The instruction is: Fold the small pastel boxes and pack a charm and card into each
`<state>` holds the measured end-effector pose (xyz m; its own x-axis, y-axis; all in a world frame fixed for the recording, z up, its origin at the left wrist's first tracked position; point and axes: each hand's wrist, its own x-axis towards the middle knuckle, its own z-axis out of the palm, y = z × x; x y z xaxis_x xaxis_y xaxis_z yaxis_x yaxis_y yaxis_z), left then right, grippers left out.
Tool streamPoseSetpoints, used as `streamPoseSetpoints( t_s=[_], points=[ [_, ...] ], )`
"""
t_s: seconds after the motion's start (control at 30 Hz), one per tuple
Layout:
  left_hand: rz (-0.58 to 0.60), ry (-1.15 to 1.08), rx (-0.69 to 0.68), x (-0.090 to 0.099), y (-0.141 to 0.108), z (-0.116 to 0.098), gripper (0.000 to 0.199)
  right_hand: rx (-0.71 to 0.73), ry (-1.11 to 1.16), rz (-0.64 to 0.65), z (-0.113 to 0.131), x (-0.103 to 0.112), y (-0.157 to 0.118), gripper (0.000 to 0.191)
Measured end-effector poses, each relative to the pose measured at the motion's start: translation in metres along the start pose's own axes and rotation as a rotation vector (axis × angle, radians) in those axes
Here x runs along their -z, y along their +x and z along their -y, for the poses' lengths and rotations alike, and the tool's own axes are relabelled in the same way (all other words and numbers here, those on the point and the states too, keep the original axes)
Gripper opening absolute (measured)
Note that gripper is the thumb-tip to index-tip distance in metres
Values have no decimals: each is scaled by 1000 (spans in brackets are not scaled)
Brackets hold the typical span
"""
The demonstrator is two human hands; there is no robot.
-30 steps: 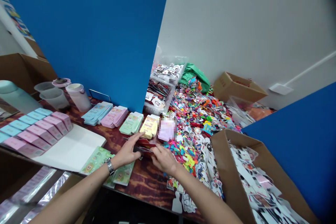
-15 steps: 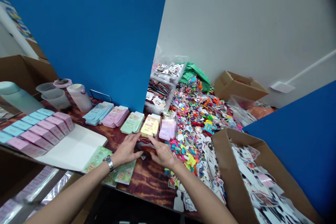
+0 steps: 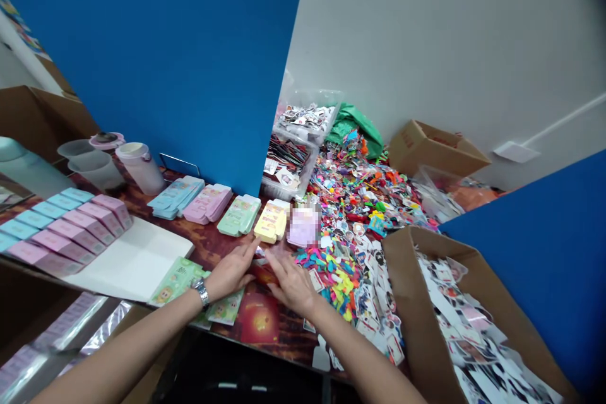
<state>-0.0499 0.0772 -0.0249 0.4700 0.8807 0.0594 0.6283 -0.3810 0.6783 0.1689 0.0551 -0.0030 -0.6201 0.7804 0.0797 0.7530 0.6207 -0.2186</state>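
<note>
My left hand (image 3: pixel 233 270) reaches over the wood-patterned table with its fingers stretched out. My right hand (image 3: pixel 292 281) faces it, fingers also extended and apart from the left. A small whitish piece (image 3: pixel 259 253) shows between the fingertips; its kind is too small to tell. Below the hands, a shiny red-orange square (image 3: pixel 260 320) lies flat near the front edge. Just beyond my fingertips sit stacks of flat cartons, the yellow stack (image 3: pixel 273 221) nearest, with a green stack (image 3: pixel 239 215) to its left and a lilac stack (image 3: pixel 303 225) to its right.
Small pink boxes (image 3: pixel 89 230) stand in rows at left by a white board (image 3: pixel 137 259). Green printed packs (image 3: pixel 176 281) lie by my left wrist. Colourful trinkets (image 3: pixel 360 183) and stickers heap at right, beside a cardboard box (image 3: pixel 407 290). A blue panel (image 3: pixel 189 63) rises behind.
The dark reddish thing between my hands is no longer there. A red-orange square now lies below them on the table. My hands have moved slightly apart.
</note>
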Motion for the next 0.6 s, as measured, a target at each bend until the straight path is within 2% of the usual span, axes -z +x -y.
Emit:
streamPoseSetpoints(
  t_s=[0.1,0.23,0.43,0.6],
  points=[
    [46,13,2,5,1,1,90,-45,-33,99,3,2,0,79],
    [59,13,3,13,6,0,91,-34,21,133,-12,16,6,85],
    [65,-17,25,17,17,-6,63,-76,183,259,-34,27,16,89],
    [123,-31,18,11,25,-12,69,-61,459,267,-41,26,14,94]
  ],
)
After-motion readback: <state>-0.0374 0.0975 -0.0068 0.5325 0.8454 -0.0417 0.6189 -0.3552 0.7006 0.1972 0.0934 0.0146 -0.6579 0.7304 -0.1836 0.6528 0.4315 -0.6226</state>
